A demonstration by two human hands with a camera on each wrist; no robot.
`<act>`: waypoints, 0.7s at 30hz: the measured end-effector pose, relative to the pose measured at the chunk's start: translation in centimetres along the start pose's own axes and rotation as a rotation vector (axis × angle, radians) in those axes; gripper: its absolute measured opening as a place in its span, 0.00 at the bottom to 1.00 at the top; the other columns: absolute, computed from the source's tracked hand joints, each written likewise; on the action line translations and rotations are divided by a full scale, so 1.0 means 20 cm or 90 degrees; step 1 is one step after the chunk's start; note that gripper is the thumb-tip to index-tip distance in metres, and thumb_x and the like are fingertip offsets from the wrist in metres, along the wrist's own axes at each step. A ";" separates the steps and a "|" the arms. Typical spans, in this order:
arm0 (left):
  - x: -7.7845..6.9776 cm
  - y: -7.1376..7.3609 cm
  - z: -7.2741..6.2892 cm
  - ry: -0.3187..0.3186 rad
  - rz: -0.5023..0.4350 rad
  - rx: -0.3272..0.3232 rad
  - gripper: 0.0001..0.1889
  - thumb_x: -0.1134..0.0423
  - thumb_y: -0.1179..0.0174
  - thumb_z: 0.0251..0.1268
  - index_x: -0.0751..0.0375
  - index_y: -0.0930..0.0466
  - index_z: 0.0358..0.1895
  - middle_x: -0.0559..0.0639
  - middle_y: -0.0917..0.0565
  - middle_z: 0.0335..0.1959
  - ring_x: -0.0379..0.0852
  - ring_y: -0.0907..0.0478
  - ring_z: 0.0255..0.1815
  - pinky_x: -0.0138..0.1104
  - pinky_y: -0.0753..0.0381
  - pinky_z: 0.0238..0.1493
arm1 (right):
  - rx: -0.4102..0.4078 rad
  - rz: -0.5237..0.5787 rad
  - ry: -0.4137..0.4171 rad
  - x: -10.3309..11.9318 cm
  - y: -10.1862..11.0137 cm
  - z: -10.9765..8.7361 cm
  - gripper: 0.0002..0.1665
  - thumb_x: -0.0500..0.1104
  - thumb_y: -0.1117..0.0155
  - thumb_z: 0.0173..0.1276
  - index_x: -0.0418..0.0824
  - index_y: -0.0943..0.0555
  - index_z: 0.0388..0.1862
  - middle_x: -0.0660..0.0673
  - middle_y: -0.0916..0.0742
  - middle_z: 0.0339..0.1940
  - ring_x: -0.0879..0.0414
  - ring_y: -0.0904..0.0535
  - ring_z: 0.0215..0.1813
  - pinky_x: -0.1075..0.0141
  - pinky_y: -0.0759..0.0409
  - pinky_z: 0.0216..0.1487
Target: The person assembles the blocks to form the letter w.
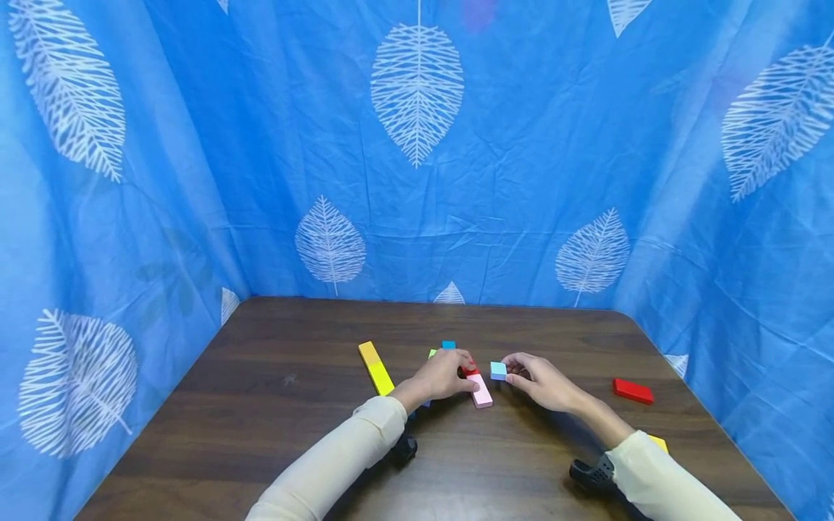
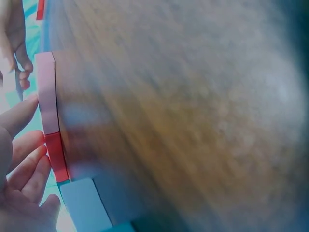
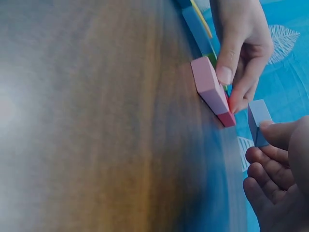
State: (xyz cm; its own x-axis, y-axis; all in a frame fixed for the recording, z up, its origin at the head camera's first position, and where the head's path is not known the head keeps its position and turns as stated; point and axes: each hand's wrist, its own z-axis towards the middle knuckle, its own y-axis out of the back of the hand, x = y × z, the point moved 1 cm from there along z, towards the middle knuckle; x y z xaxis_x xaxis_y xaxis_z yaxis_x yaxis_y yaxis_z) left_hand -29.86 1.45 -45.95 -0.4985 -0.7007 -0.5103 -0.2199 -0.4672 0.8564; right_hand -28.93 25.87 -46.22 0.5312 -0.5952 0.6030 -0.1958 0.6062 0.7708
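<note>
My left hand bends over a pink block and a red block laid end to end on the table. In the head view its thumb tip is at the pink block's edge, and its fingertips are at the red one. My right hand pinches a light blue block between thumb and fingers, just right of the pink block. The right wrist view shows this light blue block raised on its edge between the fingertips. My left hand and forearm partly cover other blocks behind them.
A yellow strip of blocks lies left of my left hand. Green and blue blocks show beyond it. A separate red block is at the right; a yellow block peeks past my right sleeve. A blue leaf-print curtain surrounds the table.
</note>
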 end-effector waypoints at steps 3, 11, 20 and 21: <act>0.00 0.00 0.00 0.000 0.000 -0.003 0.21 0.54 0.26 0.65 0.59 0.12 0.58 0.47 0.17 0.62 0.47 0.23 0.63 0.37 0.25 0.65 | 0.007 0.006 -0.005 0.00 0.00 -0.03 0.12 0.36 0.36 0.77 0.33 0.20 0.55 0.49 0.16 0.44 0.56 0.20 0.46 0.61 0.18 0.49; -0.01 0.00 -0.01 0.001 0.006 0.003 0.21 0.54 0.26 0.66 0.59 0.12 0.58 0.48 0.17 0.63 0.48 0.24 0.65 0.39 0.25 0.66 | 0.053 0.028 0.001 0.02 -0.01 -0.13 0.13 0.40 0.35 0.77 0.36 0.19 0.56 0.52 0.16 0.44 0.58 0.19 0.45 0.62 0.18 0.48; -0.02 0.00 0.00 0.006 0.003 -0.001 0.21 0.54 0.27 0.66 0.59 0.12 0.58 0.49 0.17 0.63 0.48 0.24 0.65 0.37 0.25 0.66 | 0.114 0.031 0.014 0.03 -0.03 -0.18 0.11 0.47 0.30 0.74 0.47 0.17 0.51 0.57 0.16 0.40 0.60 0.21 0.42 0.64 0.20 0.45; -0.02 0.00 0.00 0.007 0.003 -0.001 0.21 0.55 0.27 0.66 0.59 0.12 0.59 0.49 0.18 0.63 0.48 0.24 0.65 0.37 0.25 0.66 | 0.115 0.023 0.025 0.03 -0.04 -0.18 0.10 0.47 0.30 0.74 0.48 0.17 0.51 0.57 0.17 0.40 0.60 0.21 0.41 0.64 0.20 0.45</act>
State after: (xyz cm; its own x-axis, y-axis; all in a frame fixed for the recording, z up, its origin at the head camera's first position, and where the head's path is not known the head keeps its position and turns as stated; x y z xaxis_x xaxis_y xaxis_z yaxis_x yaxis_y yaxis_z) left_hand -29.66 1.60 -45.76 -0.4905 -0.7088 -0.5069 -0.2157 -0.4648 0.8587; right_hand -25.54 26.99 -47.17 0.5516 -0.5517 0.6256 -0.3582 0.5207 0.7750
